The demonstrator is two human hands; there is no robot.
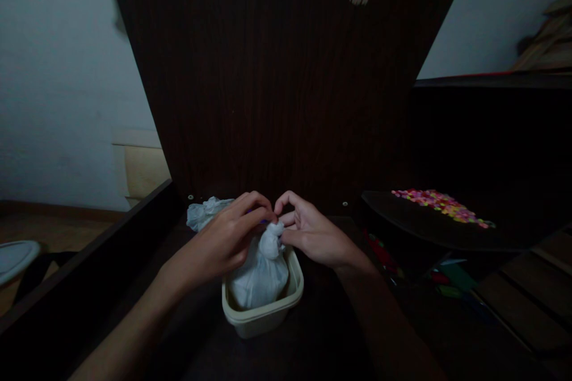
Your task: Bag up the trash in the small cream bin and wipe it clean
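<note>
A white plastic bag (258,280), bunched and knotted at its top, sits inside a cream plastic tub (263,311) on the dark wooden surface. My left hand (232,229) reaches over the bag from the left, its thumb and fingers pinched at the knot. From the right, my right hand (310,232) has its fingers curled round the twisted neck of the same bag. The fingertips of both hands nearly meet just above the knot. What lies inside the bag is hidden.
Another crumpled plastic bag (205,212) lies behind my left hand. A dark wooden panel (286,83) rises behind the tub. To the right, a dark shelf (384,214) bears a string of small colourful pieces (442,205). A low dark side board (89,256) runs along the left.
</note>
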